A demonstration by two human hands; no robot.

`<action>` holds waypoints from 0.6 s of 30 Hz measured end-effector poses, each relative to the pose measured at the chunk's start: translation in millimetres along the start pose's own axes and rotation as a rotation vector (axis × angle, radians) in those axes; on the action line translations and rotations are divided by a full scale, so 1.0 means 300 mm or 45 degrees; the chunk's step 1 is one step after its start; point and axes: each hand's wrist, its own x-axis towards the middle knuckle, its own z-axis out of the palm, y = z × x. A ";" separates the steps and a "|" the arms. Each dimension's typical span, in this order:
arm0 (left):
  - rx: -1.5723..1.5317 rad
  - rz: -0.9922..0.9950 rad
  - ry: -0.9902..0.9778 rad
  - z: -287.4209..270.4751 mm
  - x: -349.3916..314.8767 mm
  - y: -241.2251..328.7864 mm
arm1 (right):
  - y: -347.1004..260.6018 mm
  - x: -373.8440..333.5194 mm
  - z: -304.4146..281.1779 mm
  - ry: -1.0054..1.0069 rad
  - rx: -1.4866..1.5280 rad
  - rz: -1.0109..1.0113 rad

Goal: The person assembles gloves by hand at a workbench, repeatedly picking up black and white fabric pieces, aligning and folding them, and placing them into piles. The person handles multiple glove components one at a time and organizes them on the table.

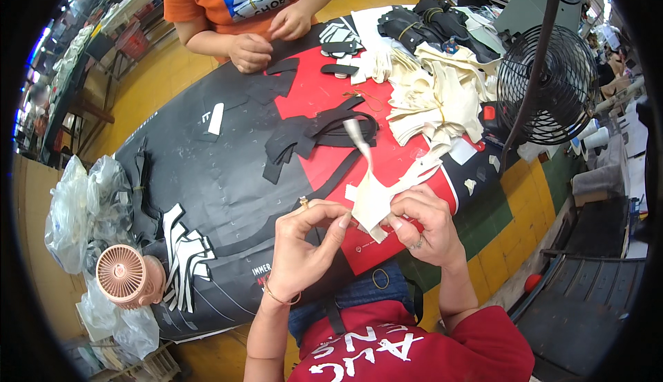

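Cloth (373, 201), cream-coloured, is hanging between the left hand (304, 244) and right hand (429, 224) above the table (235, 154); both hands' fingers (333, 236) are pinching opposite edges (probably keeping it spread), while similar pieces (442, 99) are lying bundled nearby.

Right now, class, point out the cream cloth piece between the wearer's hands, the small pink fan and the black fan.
Cream cloth piece (373, 201), head view: middle of its broad part.
Small pink fan (121, 274), head view: middle of its front grille.
Black fan (551, 84), head view: middle of its wire cage.
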 end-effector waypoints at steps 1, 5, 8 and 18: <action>-0.026 0.021 -0.004 0.004 -0.002 -0.001 | 0.001 0.002 0.000 -0.029 0.047 0.001; -0.001 0.002 -0.006 0.025 -0.014 0.003 | -0.018 0.003 0.029 -0.038 0.174 0.002; 0.043 0.054 0.024 0.039 -0.025 0.013 | -0.036 0.009 0.043 0.016 0.178 0.056; 0.709 0.476 0.203 0.099 -0.059 0.001 | -0.073 -0.001 0.045 0.010 -0.069 0.075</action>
